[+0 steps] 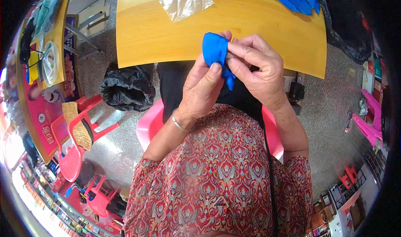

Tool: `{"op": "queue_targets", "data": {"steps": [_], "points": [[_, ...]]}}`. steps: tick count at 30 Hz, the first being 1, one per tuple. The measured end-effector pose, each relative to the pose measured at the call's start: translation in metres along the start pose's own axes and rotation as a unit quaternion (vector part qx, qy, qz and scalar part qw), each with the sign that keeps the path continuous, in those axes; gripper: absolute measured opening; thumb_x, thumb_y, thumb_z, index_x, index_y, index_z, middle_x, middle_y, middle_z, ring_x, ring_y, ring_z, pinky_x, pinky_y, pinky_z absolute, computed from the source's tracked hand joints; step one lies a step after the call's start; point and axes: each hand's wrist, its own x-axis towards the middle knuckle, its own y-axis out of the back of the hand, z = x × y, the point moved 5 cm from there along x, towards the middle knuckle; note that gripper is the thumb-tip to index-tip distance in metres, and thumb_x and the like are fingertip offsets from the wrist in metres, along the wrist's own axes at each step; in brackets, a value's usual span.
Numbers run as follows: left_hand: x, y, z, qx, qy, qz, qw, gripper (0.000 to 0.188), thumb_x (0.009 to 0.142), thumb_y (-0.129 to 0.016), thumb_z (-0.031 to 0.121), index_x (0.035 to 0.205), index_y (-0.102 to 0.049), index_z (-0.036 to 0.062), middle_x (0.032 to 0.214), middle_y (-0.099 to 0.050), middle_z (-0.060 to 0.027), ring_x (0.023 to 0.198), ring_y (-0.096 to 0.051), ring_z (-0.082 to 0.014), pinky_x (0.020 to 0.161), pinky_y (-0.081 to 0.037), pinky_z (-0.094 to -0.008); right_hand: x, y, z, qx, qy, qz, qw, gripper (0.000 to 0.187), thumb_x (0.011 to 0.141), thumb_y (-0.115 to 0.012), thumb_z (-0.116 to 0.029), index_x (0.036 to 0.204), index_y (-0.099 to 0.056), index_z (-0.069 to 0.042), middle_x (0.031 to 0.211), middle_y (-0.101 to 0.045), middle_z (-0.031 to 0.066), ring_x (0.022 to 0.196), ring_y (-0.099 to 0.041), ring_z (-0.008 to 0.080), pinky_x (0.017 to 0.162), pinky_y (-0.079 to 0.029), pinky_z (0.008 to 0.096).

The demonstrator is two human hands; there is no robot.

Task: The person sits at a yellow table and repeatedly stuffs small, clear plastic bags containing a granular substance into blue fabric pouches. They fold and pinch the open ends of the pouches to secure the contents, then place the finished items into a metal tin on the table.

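Patterned red clothing (pixel 217 166) — beyond it, both hands (pixel 201 87) (pixel 264 72), curled nearly closed, pinch blue cloth (pixel 214 49).

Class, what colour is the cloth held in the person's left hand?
The cloth is plain bright blue, seen best in the head view.

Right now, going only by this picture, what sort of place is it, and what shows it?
Probably a small shop that doubles as a workroom: what look like packed shelves curve along the lower left, and a blue piece is being handled at the yellow table.
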Motion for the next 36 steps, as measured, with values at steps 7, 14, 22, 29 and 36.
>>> {"op": "queue_targets", "data": {"steps": [7, 14, 22, 29, 36], "points": [[-0.006, 0.008, -0.003, -0.001, 0.067, 0.014, 0.998, 0.058, 0.093, -0.054, 0.013, 0.141, -0.026, -0.0012, 0.137, -0.041, -0.0135, 0.127, -0.040, -0.0253, 0.109, -0.027, -0.0406, 0.008, 0.000, 0.015, 0.119, -0.068, -0.039, 0.990, 0.036, 0.073, -0.069, -0.003, 0.109, -0.063, -0.005, 0.090, -0.061, 0.0078, 0.080, -0.063, 0.0162, 0.071, -0.051, 0.0277], [0.000, 0.020, -0.001, 0.108, -0.026, 0.145, 0.983, 0.058, 0.088, -0.061, 0.006, 0.137, -0.031, 0.0000, 0.129, -0.047, -0.0137, 0.120, -0.047, -0.0245, 0.103, -0.038, -0.0369, 0.013, -0.005, 0.016, 0.059, -0.060, -0.062, 0.995, 0.024, 0.073, -0.070, -0.003, 0.096, -0.065, -0.003, 0.091, -0.062, 0.0058, 0.081, -0.063, 0.0125, 0.070, -0.050, 0.0261], [-0.001, 0.002, 0.042, 0.631, -0.275, 0.127, 0.714, 0.026, 0.070, -0.075, 0.003, 0.090, -0.059, 0.0029, 0.089, -0.058, -0.0134, 0.084, -0.057, -0.0292, 0.072, -0.045, -0.0352, 0.012, -0.011, 0.032, 0.104, -0.096, 0.000, 0.990, 0.020, 0.073, -0.075, -0.008, 0.089, -0.064, -0.002, 0.079, -0.065, 0.0047, 0.074, -0.064, 0.0111, 0.065, -0.052, 0.0269], [0.010, 0.002, 0.035, 0.673, -0.297, 0.077, 0.673, 0.018, 0.073, -0.067, -0.003, 0.085, -0.055, 0.0015, 0.078, -0.055, -0.0134, 0.072, -0.055, -0.0302, 0.064, -0.044, -0.0370, 0.013, -0.007, 0.032, 0.016, -0.107, 0.023, 0.994, 0.020, 0.073, -0.075, -0.012, 0.085, -0.062, -0.002, 0.074, -0.065, 0.0076, 0.068, -0.064, 0.0135, 0.063, -0.051, 0.0284], [0.002, -0.001, 0.025, 0.615, -0.238, 0.074, 0.748, 0.011, 0.079, -0.066, -0.002, 0.082, -0.056, 0.0002, 0.076, -0.055, -0.0092, 0.066, -0.054, -0.0189, 0.063, -0.045, -0.0272, 0.010, -0.004, 0.023, -0.144, 0.024, 0.073, 0.987, 0.018, 0.073, -0.071, -0.010, 0.084, -0.060, -0.002, 0.074, -0.065, 0.0120, 0.069, -0.066, 0.0234, 0.063, -0.051, 0.0313]]}}
